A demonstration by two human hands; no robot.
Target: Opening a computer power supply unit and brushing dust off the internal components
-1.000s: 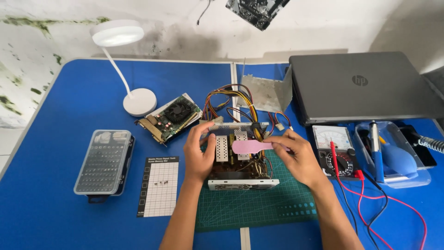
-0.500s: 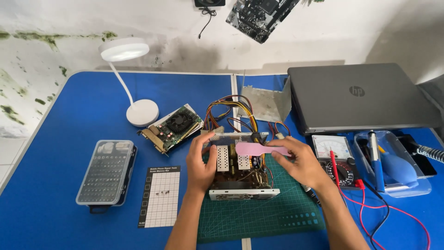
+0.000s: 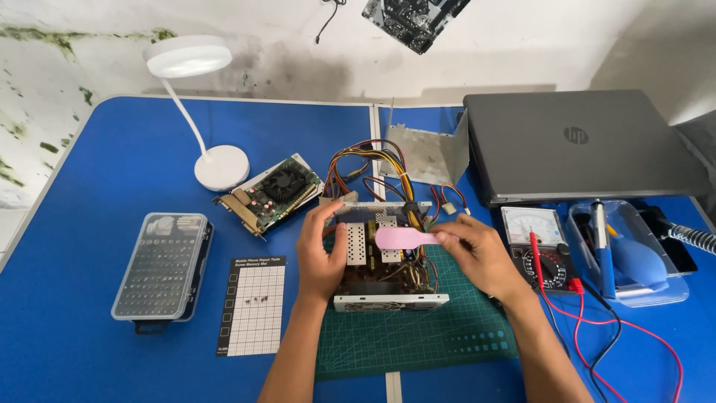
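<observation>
power supply: opened-up power supply unit (image 3: 388,265) sits at the back edge of the green cutting mat (image 3: 418,336), dead centre of the blue counter (image 3: 97,351), lid off and guts showing

left hand: left hand (image 3: 322,254) is cupped around the unit's left side, thumb up on the top rim, so it's gripping the case

right hand: right hand (image 3: 481,254) is pinched shut on a pink plastic pry tool (image 3: 403,237), which lies flat over the open top, tip pointing left

room to move: most free space is the near half of the mat, plus bare counter far left and front left; the seam between the two counter halves runs right under the mat

left side: white screw mat (image 3: 252,304) is just beside the mat's left edge, clear bit case (image 3: 160,265) a little further out, well apart from the left hand

behind: graphics card (image 3: 274,192) and the desk lamp (image 3: 212,149) base sit back-left; the wire bundle (image 3: 377,168) fans out of the unit's rear, with the bare metal cover (image 3: 425,153) behind it

right side: pretty crowded. The multimeter (image 3: 541,242) is just beside the right wrist and its red and black leads (image 3: 597,321) trail toward the front right corner, the clear tray (image 3: 634,257) of tools is past that, and the closed laptop (image 3: 582,145) fills the back right
</observation>
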